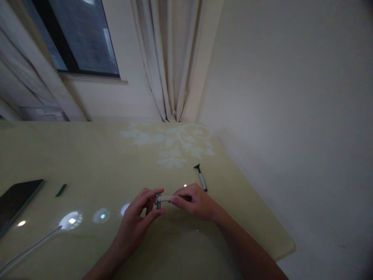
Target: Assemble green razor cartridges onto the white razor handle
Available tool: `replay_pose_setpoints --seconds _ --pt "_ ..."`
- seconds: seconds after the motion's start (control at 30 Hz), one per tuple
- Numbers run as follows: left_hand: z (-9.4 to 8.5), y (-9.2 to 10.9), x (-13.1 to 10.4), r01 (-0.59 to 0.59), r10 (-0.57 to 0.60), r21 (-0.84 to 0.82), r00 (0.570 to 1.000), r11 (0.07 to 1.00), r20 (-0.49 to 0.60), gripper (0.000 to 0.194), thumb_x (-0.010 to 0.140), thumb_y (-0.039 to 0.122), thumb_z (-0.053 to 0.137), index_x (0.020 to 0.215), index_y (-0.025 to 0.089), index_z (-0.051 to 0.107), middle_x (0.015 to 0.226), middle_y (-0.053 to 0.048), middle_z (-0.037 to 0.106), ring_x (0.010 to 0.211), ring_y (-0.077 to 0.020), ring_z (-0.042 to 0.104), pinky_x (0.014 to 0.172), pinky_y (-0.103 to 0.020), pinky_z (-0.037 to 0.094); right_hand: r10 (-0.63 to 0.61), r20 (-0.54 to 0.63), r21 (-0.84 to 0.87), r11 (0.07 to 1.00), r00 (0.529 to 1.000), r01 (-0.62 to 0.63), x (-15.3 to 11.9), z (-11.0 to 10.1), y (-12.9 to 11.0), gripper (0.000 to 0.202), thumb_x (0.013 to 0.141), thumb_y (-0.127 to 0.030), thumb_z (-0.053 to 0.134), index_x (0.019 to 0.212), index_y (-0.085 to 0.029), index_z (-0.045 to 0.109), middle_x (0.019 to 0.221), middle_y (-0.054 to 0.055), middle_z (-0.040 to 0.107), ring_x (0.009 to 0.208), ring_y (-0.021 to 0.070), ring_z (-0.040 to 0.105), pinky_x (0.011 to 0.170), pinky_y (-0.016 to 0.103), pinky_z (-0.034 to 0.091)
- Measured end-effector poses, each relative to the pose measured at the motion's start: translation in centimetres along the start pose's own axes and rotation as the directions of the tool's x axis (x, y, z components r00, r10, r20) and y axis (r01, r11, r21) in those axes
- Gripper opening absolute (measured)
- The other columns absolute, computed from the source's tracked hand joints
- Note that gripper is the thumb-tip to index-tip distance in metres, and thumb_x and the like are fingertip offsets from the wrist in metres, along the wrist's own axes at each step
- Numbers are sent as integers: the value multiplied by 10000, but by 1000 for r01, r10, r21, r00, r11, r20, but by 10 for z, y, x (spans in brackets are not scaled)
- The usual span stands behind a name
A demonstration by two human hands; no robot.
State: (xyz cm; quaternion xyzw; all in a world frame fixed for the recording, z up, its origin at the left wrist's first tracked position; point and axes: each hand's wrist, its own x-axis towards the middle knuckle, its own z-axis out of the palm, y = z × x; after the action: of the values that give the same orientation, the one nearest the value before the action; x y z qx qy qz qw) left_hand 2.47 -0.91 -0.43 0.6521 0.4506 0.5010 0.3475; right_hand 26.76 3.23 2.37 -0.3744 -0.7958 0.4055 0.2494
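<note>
Above the table, a razor with a pale handle (165, 198) and a dark green head (159, 201) is held level between my hands. My left hand (139, 212) pinches the two ends of the head between thumb and fingers. The handle is gripped by the thumb and fingers of my right hand (194, 202), which hide its far end. Whether the green part is the blade head itself or a cover on it, I cannot tell. Just beyond my right hand lies a second razor (201, 179), black and grey, its head pointing away from me.
A small dark green strip (61, 190) lies on the left of the glossy yellowish table (96, 155). Near it are a dark tablet-like device (17, 204) and a thin pale cable (32, 248). The table's right edge runs beside a wall (285, 116); curtains (170, 58) hang behind.
</note>
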Motion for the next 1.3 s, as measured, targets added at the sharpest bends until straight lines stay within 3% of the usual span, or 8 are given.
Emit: replay_pose_setpoints --seconds 0.27,0.47,0.7,0.83,0.93,1.03,1.17,1.3 --pt "-1 -5 -2 -30 30 8 1000 1000 8 357 882 274 790 1234 323 761 812 33 584 682 -137 587 661 -242 487 -1 20 44 999 1000 0 -1 -1 1 486 1031 -534 592 796 -141 757 625 -35 491 588 104 399 554 253 284" --pt "-3 -7 -1 -16 17 44 999 999 -30 350 876 291 789 1225 304 765 803 37 557 669 -135 579 654 -245 486 -10 62 -14 1000 998 11 0 0 4 499 1019 -515 608 704 -141 708 614 -37 476 583 102 387 556 257 279" --pt "-1 -8 -2 -39 40 44 999 998 -9 363 877 261 786 1235 314 764 812 31 571 681 -138 585 662 -242 490 -10 93 59 998 996 5 1 3 -2 485 1014 -529 606 764 -140 753 596 -50 401 571 98 364 528 238 261" --pt "-1 -7 -1 -31 31 40 999 999 -16 354 884 280 781 1236 309 765 808 33 560 673 -135 580 649 -238 482 15 55 46 999 998 -17 0 0 -2 470 1024 -516 598 871 -131 819 599 -37 471 571 100 387 535 240 268" --pt "-1 -6 0 -45 46 39 999 998 -16 337 872 288 793 1208 298 776 805 31 567 659 -133 575 632 -236 477 -6 91 106 994 996 -4 1 0 -3 470 1023 -525 596 962 -133 847 600 -36 509 558 96 388 535 235 273" --pt "-1 -5 0 -53 54 42 998 998 -26 339 869 266 796 1205 304 775 800 35 568 653 -130 570 629 -232 474 -3 118 103 995 993 -9 1 2 -3 456 1018 -508 612 956 -126 853 589 -38 507 557 93 383 534 234 272" --pt "0 -6 0 -58 59 46 998 997 -12 352 882 252 782 1229 308 764 811 35 570 656 -128 568 632 -231 473 12 70 72 997 997 -17 2 0 -1 417 1017 -458 615 982 -125 864 583 -36 519 547 90 393 527 236 267" --pt "-1 -8 -1 -79 80 48 997 996 -19 354 887 249 779 1236 306 763 797 38 558 667 -132 570 639 -232 474 -17 122 126 992 992 1 2 0 1 418 1019 -468 615 1000 -131 862 596 -39 523 550 88 389 527 232 271"
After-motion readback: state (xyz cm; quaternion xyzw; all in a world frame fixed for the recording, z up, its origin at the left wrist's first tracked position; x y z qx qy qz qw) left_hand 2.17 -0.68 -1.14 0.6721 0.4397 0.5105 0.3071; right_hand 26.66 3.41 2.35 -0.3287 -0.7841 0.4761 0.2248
